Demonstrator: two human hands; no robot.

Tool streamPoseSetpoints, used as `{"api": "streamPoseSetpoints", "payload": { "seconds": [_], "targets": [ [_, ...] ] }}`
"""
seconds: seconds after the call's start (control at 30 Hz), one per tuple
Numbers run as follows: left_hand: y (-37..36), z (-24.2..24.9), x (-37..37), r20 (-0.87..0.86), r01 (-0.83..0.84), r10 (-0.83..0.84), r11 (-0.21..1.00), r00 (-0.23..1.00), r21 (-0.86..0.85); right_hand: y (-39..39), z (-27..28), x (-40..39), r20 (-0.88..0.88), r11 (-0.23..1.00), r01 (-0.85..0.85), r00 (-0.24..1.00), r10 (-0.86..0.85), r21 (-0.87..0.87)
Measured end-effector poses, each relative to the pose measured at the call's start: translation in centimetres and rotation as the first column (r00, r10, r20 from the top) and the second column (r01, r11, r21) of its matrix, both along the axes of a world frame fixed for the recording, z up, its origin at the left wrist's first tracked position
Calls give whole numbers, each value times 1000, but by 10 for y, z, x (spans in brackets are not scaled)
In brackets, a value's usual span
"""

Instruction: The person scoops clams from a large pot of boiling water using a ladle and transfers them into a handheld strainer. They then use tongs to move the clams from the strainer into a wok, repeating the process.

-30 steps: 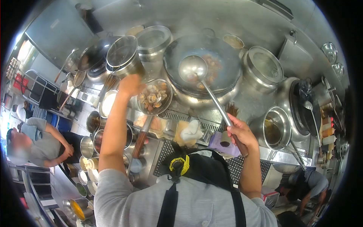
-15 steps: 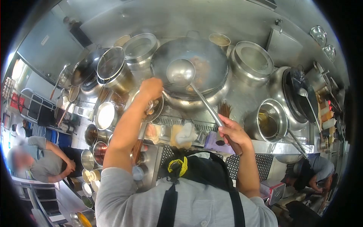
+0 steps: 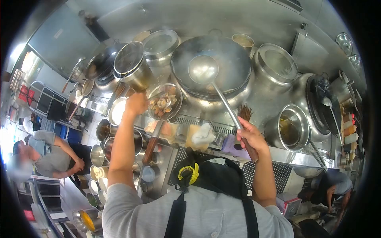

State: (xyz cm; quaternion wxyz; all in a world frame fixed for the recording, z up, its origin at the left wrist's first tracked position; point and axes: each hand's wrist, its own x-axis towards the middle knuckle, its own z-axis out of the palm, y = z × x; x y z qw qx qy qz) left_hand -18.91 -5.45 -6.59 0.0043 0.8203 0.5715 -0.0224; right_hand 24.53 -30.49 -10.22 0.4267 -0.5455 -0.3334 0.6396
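Note:
My right hand (image 3: 254, 137) is wrapped round the wooden handle end of a large steel ladle (image 3: 226, 101). The ladle's round bowl is over the steaming wok (image 3: 178, 63), which stands on a burner. My left hand (image 3: 136, 104) is closed at the left rim of a round metal strainer (image 3: 180, 104); a thin line shows from its fingers over the rim, and I cannot tell what it grips. Clam-like brown and pale pieces (image 3: 162, 105) lie in the strainer. Its wooden handle (image 3: 151, 148) points toward me, apart from my hands.
Lidded pots (image 3: 160, 41) stand behind the wok. On the right are a pot with a strainer (image 3: 287, 129) and a bamboo brush (image 3: 245, 112). Folded cloths (image 3: 203, 135) lie on the front edge. Steel containers (image 3: 97, 154) crowd the left. One person (image 3: 55, 152) stands left, another bends at far right.
My left hand has moved from the wok's edge back left to the strainer's far side, uncovering the pieces in it. My right hand still holds the ladle over the wok. The view has shifted slightly.

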Motion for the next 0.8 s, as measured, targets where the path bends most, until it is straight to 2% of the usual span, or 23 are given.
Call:
{"api": "streamPoseSetpoints", "payload": {
  "seconds": [0.1, 0.17, 0.2, 0.3, 0.33, 0.4, 0.53, 0.6, 0.67, 0.77, 0.8],
  "targets": [
    [11, -46, -13, -63, -87, 80, 989, 995, -117, -3, 3, -7, -46, 997, 55, 997, -57, -44],
    [7, -62, -10, -56, -146, 140, 981, 989, -128, -4, -4, -16, 23, 997, 69, 997, -69, -21],
    [-5, -45, 1, -45, -179, 174, 975, 984, -134, -5, -10, -21, 56, 996, 83, 995, -83, -9],
    [-18, -28, 14, 91, -196, 202, 978, 975, -76, -10, -25, -40, 297, 996, 85, 951, -90, 29],
    [-24, -24, 15, 189, -176, 187, 982, 964, -72, -13, -22, -50, 439, 996, 79, 894, -92, 47],
    [-37, -21, 13, 383, -149, 167, 986, 909, -77, -7, -67, -55, 627, 898, 29, 707, -329, 439],
    [-59, -36, -1, 647, -22, 98, 992, 756, -125, 0, -30, -67, 663, 913, 182, 639, -391, 364],
    [-70, -40, -12, 711, -2, 138, 982, 690, -189, 0, 20, -74, 619, 928, 320, 695, -365, 189],
    [-78, -44, -25, 726, -4, 235, 952, 647, -305, -9, 24, -58, 741, 954, 233, 605, -293, 187],
    [-85, -60, -41, 752, 8, 260, 943, 605, -333, -22, 33, -41, 834, 983, 142, 523, -174, 116],
    [-88, -56, -41, 726, -8, 340, 908, 597, -419, -19, 43, -47, 828, 984, 160, 539, -151, 76]
  ]
}}
